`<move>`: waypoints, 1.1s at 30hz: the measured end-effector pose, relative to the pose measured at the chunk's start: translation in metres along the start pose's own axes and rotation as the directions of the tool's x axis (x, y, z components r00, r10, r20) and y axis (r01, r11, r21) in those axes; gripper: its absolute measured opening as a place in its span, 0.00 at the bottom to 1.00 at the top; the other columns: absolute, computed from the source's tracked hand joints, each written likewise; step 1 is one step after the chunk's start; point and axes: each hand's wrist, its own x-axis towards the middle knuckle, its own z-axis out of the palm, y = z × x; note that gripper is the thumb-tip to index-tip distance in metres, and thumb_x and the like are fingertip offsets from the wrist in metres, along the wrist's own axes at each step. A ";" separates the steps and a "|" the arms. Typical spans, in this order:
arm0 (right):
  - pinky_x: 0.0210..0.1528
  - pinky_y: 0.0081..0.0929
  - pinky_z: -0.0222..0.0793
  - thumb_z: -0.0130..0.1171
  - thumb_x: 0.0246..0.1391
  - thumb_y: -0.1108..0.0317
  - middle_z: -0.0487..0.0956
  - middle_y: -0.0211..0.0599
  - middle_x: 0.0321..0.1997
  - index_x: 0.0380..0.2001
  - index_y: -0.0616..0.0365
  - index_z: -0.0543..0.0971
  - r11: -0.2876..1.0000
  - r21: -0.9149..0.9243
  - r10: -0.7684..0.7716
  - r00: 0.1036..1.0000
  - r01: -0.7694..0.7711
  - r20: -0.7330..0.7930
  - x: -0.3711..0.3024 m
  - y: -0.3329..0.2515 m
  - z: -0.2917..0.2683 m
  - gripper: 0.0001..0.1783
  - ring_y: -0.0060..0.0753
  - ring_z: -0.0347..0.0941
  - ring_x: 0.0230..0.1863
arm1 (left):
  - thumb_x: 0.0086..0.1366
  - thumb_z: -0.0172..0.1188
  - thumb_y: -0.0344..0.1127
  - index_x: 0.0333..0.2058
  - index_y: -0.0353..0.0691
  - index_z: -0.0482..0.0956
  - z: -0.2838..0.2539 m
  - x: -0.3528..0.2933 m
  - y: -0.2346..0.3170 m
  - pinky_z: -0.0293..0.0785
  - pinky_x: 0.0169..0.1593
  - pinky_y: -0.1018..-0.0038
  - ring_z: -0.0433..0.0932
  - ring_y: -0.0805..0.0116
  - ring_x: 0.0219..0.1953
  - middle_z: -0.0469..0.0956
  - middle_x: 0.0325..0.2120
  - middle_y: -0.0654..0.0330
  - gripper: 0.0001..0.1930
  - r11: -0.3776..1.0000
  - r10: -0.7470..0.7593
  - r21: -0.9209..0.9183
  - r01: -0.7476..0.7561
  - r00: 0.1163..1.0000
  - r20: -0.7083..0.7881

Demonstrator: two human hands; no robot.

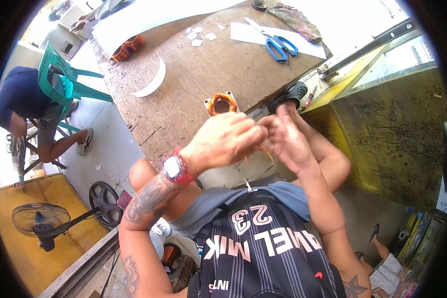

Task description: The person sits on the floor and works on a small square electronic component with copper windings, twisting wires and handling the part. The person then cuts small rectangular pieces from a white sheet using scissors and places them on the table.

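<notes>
Above my lap my two hands meet. My left hand (227, 140), with a red watch (173, 167) on its wrist, is closed, its fingertips pinched together. Thin copper wire (267, 153) hangs between the hands just below those fingertips; the exact grip on it is hidden. My right hand (289, 142) is turned palm inward, its fingers mostly stretched, its nearest fingers touching the left fingertips. Just beyond the hands, at the table's near edge, a ring-shaped copper coil (222, 104) sits on the wooden table (184, 82).
Blue-handled scissors (278, 47) lie on white sheet material. Small white squares (197, 37), a curved white strip (154, 82) and another copper coil (127, 48) are on the table. A person (22, 94) sits at left by a green chair (57, 79). A fan (41, 221) stands lower left.
</notes>
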 end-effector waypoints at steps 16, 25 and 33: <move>0.21 0.13 0.43 0.51 0.79 0.53 0.56 0.11 0.23 0.54 0.54 0.80 0.955 -0.277 0.130 0.989 -0.107 0.065 -0.001 -0.033 0.051 0.18 0.07 0.48 0.21 | 0.53 0.78 0.52 0.58 0.68 0.82 -0.070 -0.008 -0.016 0.49 0.79 0.45 0.55 0.52 0.77 0.59 0.76 0.60 0.32 0.866 -0.298 0.453 0.213 0.946 0.126; 0.35 0.32 0.67 0.50 0.78 0.56 0.76 0.31 0.26 0.45 0.64 0.83 0.581 -0.760 -0.239 0.954 0.291 0.182 0.014 -0.060 0.050 0.21 0.24 0.69 0.30 | 0.55 0.78 0.57 0.50 0.64 0.85 -0.064 -0.021 -0.035 0.48 0.80 0.44 0.55 0.54 0.78 0.63 0.75 0.65 0.24 0.892 -0.269 0.409 0.193 0.953 0.138; 0.42 0.30 0.72 0.54 0.76 0.54 0.81 0.37 0.30 0.42 0.63 0.84 0.349 -0.911 -0.325 0.940 0.221 0.103 0.031 -0.074 0.053 0.21 0.27 0.74 0.34 | 0.57 0.80 0.45 0.52 0.51 0.81 -0.073 -0.033 -0.026 0.77 0.61 0.56 0.81 0.56 0.55 0.80 0.55 0.59 0.26 0.846 -0.448 0.323 0.424 0.894 -0.001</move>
